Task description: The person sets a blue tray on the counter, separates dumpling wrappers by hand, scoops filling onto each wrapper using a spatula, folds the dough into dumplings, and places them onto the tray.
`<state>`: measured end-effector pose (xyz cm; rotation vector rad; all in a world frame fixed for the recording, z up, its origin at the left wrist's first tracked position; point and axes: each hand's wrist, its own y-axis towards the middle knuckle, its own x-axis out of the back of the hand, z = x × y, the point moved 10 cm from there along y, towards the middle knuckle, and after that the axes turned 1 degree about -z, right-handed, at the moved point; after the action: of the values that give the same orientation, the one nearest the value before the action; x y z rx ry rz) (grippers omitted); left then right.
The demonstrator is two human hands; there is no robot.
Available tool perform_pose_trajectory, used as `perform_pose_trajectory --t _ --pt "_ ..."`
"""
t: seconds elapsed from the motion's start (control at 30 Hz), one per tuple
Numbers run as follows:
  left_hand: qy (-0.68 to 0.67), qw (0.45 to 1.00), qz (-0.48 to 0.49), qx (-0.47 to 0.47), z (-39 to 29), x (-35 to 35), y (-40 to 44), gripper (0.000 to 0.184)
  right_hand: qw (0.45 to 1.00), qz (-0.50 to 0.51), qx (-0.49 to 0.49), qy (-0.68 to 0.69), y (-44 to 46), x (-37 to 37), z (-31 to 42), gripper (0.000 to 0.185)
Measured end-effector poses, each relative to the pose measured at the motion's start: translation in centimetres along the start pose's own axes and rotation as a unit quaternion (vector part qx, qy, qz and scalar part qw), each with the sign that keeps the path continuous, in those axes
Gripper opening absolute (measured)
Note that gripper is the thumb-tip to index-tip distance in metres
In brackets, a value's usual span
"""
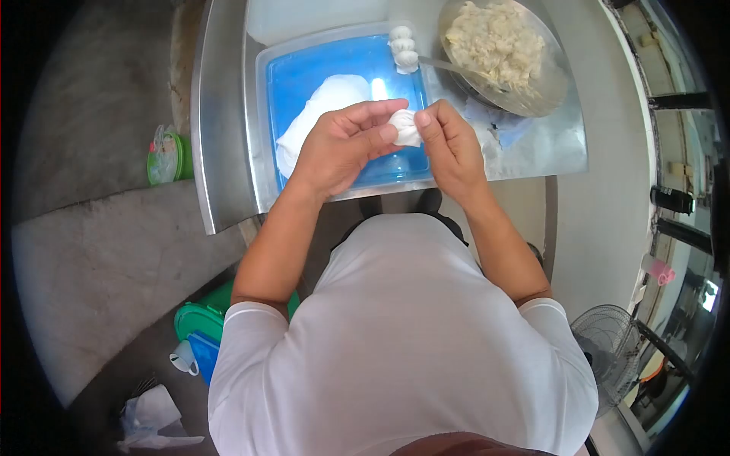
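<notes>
Above the near right part of a blue tray [357,57], a small pleated white dumpling [405,128] is pinched between both hands. My left hand [353,140] holds its left side with thumb and fingers. On its right side, my right hand [450,144] grips the edge with thumb and bent fingers. A large piece of white dough [327,102] lies in the tray. Several finished-looking white dumplings [404,49] sit in a row at the tray's back right corner. Right of them stands a metal bowl [559,68] of pale, chunky filling [494,42], with a flat utensil [449,67] reaching out to the left.
The metal table [220,114] has a raised left edge. A green basket [182,158] is beyond it at left. Green and blue containers [199,321] with a white mug [183,357] are at lower left. A fan [608,349] stands at lower right.
</notes>
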<state>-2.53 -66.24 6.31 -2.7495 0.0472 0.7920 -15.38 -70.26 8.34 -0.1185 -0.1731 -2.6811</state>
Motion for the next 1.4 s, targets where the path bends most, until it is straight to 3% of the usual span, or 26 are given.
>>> perform_pose_trajectory --t 0.2,0.53,0.6,0.67,0.73,0.77,0.87,1.1,1.17,1.4 --pt "0.049 0.998 -0.011 -0.05 -0.1 0.6 0.6 0.042 0.997 -0.028 -0.033 0.069 0.4 -0.2 -1.8 0.035" --pt "0.092 0.992 -0.045 -0.078 -0.2 0.4 2.2 0.041 0.998 -0.06 -0.011 -0.015 0.8 0.7 -2.7 0.036" --pt "0.113 0.989 -0.06 -0.071 0.0 1.4 3.0 0.041 0.987 -0.05 -0.11 0.103 0.6 0.6 -4.8 0.033" --pt "0.133 0.986 -0.076 -0.065 0.1 2.8 4.0 0.04 0.985 -0.068 -0.122 0.103 0.4 1.4 -4.8 0.031" --pt "0.301 0.947 -0.069 -0.09 -0.7 3.3 5.3 0.041 0.982 -0.084 -0.134 0.102 0.2 2.4 -5.2 0.03" --pt "0.302 0.947 -0.068 -0.089 -0.8 3.6 5.9 0.041 0.983 -0.079 -0.134 0.101 0.2 2.8 -5.6 0.029" --pt "0.463 0.876 -0.09 -0.102 -1.7 4.3 8.0 0.038 0.984 -0.073 -0.131 0.092 0.1 3.9 -5.8 0.026" --pt "0.578 0.795 -0.062 -0.172 -2.5 1.4 10.6 0.027 0.989 -0.055 -0.126 0.056 -0.7 4.7 -6.3 0.017" --pt "0.611 0.751 -0.037 -0.249 -2.6 0.2 10.8 0.026 0.99 -0.051 -0.122 0.055 -1.0 4.7 -6.5 0.017" --pt "0.644 0.698 -0.047 -0.309 -2.7 -0.4 10.3 0.027 0.991 -0.048 -0.119 0.041 -1.4 5.0 -7.1 0.017"
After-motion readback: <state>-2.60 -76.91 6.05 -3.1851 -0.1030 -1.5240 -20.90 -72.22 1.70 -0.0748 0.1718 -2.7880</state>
